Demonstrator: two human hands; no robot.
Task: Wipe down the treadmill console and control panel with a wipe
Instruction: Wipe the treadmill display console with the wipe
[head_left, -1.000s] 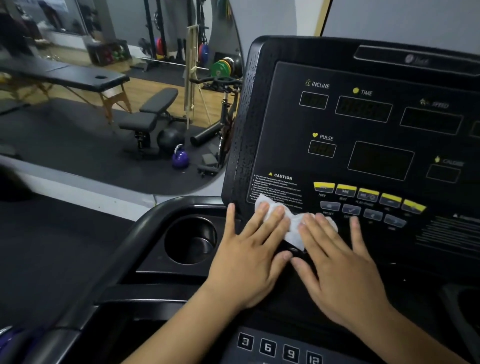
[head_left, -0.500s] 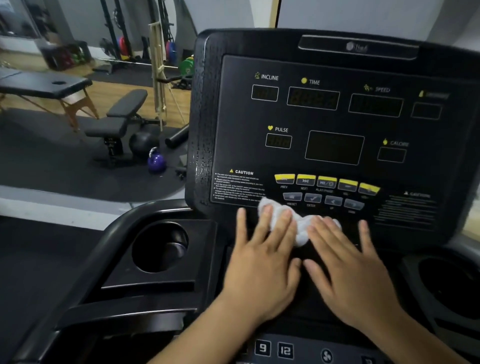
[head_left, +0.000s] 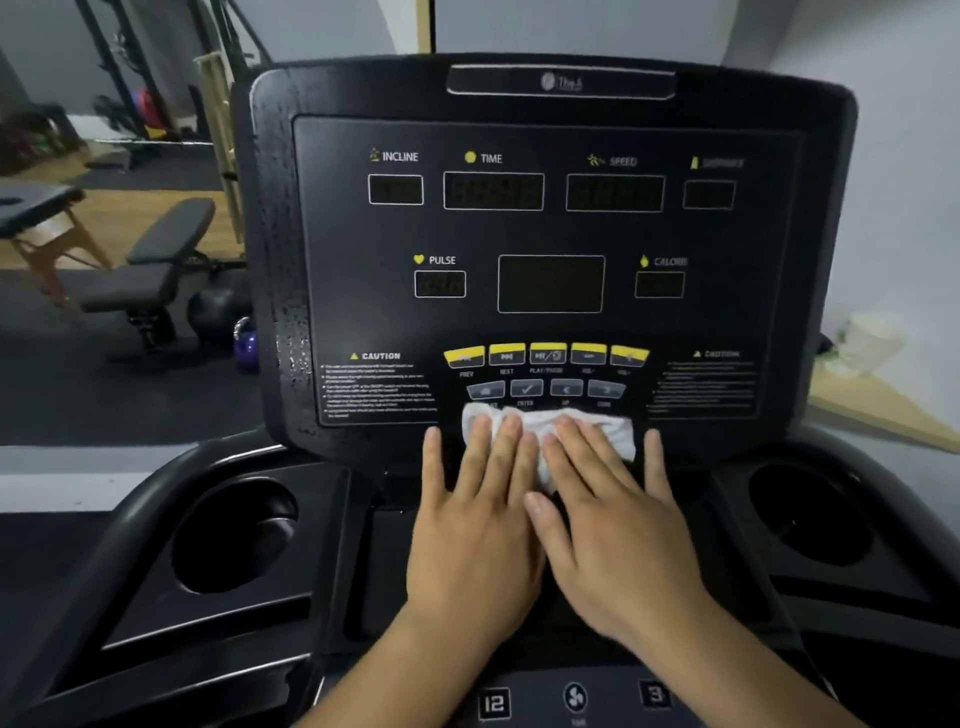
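The black treadmill console (head_left: 550, 234) fills the view, with dark display windows and a row of yellow and grey buttons (head_left: 545, 371) low on its face. A crumpled white wipe (head_left: 605, 431) lies along the console's bottom edge, just under the grey buttons. My left hand (head_left: 475, 525) and my right hand (head_left: 618, 525) lie flat side by side on the wipe, fingers spread and pressing it against the panel. Most of the wipe is hidden under the fingers. A lower control panel (head_left: 576, 699) with number keys and a fan key shows between my forearms.
Round cup holders sit in the tray at the left (head_left: 234, 535) and right (head_left: 810, 514). Water droplets bead on the console's left border (head_left: 291, 353). Behind on the left are a weight bench (head_left: 150, 275), a purple kettlebell (head_left: 244, 345) and a massage table (head_left: 36, 208).
Both hands have slid the wipe to the right along the console's lower edge, from under the left caution text to under the middle buttons. The view has swung right and now centres on the console.
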